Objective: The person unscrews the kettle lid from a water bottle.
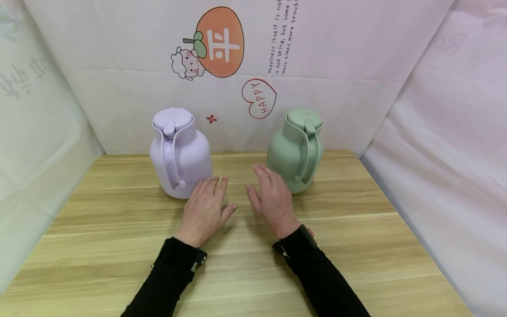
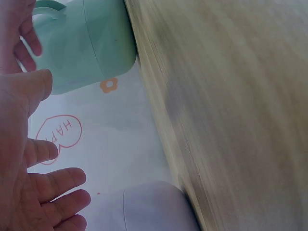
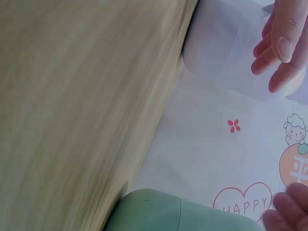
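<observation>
A lavender thermos jug (image 1: 194,154) stands upright at the back left of the table, its handle toward me. To its right stands a matching green thermos jug (image 1: 283,152), also upright with a lid and handle. My left hand (image 1: 203,211), fingers extended, is in front of the lavender jug and holds nothing. My right hand (image 1: 275,202), also with extended fingers, is in front of the green jug's left side, empty too. In the left wrist view a gap shows between the left fingers (image 2: 62,185) and the lavender jug (image 2: 149,209).
The wood-grain table (image 1: 237,273) ends at a white printed cloth (image 1: 130,105) hanging behind the jugs. More white cloth (image 1: 447,132) hangs at the right side and at the left. Between the two jugs there is a gap of bare tabletop.
</observation>
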`<action>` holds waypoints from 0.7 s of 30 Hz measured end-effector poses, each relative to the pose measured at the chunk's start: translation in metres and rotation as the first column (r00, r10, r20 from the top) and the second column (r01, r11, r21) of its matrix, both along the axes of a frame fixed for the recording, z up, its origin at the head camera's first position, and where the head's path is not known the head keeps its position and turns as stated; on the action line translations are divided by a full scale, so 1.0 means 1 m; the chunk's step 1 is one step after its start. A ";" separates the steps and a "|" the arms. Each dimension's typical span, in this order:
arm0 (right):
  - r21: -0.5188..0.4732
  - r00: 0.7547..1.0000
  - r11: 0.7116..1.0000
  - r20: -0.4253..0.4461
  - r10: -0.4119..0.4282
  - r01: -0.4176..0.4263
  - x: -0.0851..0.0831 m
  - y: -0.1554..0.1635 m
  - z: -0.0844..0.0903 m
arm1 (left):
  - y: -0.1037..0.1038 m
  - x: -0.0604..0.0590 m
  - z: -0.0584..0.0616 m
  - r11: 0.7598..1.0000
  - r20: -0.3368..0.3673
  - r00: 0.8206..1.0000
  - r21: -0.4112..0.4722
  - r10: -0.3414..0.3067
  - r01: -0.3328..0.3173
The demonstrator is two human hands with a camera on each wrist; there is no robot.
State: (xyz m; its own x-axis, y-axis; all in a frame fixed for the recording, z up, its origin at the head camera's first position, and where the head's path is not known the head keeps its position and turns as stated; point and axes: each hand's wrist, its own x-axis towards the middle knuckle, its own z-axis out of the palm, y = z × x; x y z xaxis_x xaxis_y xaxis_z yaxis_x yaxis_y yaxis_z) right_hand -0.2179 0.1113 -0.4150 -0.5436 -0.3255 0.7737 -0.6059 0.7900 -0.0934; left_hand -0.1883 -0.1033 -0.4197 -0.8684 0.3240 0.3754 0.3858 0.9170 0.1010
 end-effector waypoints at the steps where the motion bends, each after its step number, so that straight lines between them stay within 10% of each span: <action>1: -0.031 0.999 1.000 -0.033 0.003 -0.004 0.000 0.000 0.001 | 0.000 0.000 0.000 1.000 0.001 1.000 0.004 -0.001 0.001; 13: -0.336 0.918 0.938 -0.392 -0.055 -0.087 -0.004 0.005 0.010 | 0.000 0.000 -0.001 1.000 -0.004 1.000 0.015 -0.005 0.005; 21: -0.473 0.867 0.880 -0.453 -0.206 -0.038 -0.010 0.016 0.021 | 0.000 0.000 -0.001 1.000 -0.024 1.000 0.027 -0.014 0.014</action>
